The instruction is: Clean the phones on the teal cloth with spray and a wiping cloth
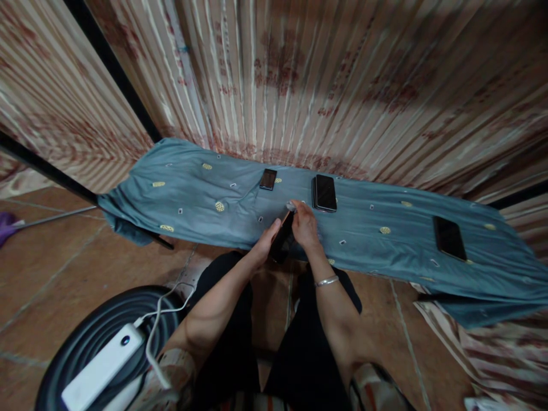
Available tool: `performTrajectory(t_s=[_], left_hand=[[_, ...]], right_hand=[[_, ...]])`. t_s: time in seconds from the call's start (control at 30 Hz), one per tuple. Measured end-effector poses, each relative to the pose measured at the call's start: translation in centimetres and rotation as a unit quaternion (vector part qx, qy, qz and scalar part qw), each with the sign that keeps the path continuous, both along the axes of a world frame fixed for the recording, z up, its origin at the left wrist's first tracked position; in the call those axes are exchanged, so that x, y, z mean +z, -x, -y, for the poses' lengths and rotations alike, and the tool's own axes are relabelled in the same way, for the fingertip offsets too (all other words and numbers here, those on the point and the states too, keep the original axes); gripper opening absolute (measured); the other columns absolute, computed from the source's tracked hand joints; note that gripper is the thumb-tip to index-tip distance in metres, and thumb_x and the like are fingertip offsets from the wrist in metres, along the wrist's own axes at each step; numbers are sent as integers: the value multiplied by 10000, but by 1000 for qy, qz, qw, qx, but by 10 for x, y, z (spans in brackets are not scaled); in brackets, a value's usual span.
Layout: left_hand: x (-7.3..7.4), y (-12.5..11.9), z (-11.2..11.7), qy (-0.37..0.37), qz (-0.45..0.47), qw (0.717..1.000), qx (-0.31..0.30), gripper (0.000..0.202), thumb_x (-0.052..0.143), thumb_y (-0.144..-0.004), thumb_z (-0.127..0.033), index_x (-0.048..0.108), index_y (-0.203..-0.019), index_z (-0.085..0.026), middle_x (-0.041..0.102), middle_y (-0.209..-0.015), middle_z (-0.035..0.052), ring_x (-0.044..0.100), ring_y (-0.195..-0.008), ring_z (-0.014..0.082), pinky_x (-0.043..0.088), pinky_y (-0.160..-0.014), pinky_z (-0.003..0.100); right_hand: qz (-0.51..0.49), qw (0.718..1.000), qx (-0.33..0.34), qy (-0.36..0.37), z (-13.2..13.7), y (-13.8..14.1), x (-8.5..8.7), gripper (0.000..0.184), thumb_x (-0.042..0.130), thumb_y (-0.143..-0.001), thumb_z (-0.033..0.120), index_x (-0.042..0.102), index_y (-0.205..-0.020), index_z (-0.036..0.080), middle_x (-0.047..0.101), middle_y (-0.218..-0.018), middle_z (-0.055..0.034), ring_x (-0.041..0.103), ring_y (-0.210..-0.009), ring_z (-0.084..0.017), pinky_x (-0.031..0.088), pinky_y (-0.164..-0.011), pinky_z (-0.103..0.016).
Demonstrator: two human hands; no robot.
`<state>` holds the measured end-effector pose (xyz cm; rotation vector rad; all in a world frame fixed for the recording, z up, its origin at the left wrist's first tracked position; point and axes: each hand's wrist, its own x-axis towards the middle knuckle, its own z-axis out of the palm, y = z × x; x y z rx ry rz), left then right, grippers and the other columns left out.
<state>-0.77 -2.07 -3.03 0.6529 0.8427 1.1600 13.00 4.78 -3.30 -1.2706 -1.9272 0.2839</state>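
My left hand [266, 242] is wrapped round a dark phone [281, 242], holding it upright over the near edge of a blue-grey embroidered cloth [192, 200]. My right hand [305, 224] is closed at the phone's top end, pinching a small pale piece [291, 205] that I cannot make out. A silver bangle [326, 281] sits on the right wrist. Three more phones lie on the cloth: a small one [268, 179], a larger one [324, 193] just beyond my right hand, and one [449, 238] far right.
A white power bank [103, 368] with a white cable [160, 317] rests on a dark round object [92, 331] at lower left. Striped curtains [342, 85] hang behind the cloth. The floor [51, 268] is brown tile. A purple thing [6, 225] lies far left.
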Motion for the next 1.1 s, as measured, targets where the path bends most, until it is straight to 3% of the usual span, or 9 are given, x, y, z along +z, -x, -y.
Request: performTrajectory(t_s=[0.13,0.33,0.57,0.73,1.1], left_hand=[[2,3,1,-10,-18,999,-36,718,653,-794,-806,817,-973,-131,816,-861,128,772,-1041,340,580,-977,424],[11,7,3,-8,8,999,-38,717,611,-839,-796,793,-1037,-131,825,-975,152,773,-1070,329,599,-964,411],[23,7,2,43,60,997,-27,679,563,-931,-709,755,-1207,-119,826,-1028,157,785,-1051,327,606,-976,420],[32,7,2,73,98,993,-8,616,466,-1028,-582,707,-1296,-83,824,-1023,168,801,-982,306,630,-923,414],[45,6,2,109,110,987,31,583,308,-1094,-445,709,-1297,-73,827,-931,159,812,-908,287,645,-858,397]], right_hand=[[-2,1000,-19,6,-3,-3,-3,509,404,-873,45,652,-1306,144,736,-1306,-158,673,-1258,-279,486,-1169,-510],[-12,998,-46,35,-5,-6,-6,487,400,-883,51,671,-1279,130,750,-1276,-161,695,-1233,-282,497,-1158,-489],[-74,992,-65,76,-9,-5,-9,433,432,-890,88,706,-1213,177,764,-1270,-122,699,-1227,-272,492,-1160,-463],[-168,978,-65,110,-16,-5,-15,358,466,-905,170,745,-1122,228,808,-1100,-61,710,-1151,-280,504,-1123,-461],[-298,937,-67,170,-20,2,-24,270,490,-875,205,748,-951,236,765,-912,-18,688,-1003,-234,536,-998,-403]])
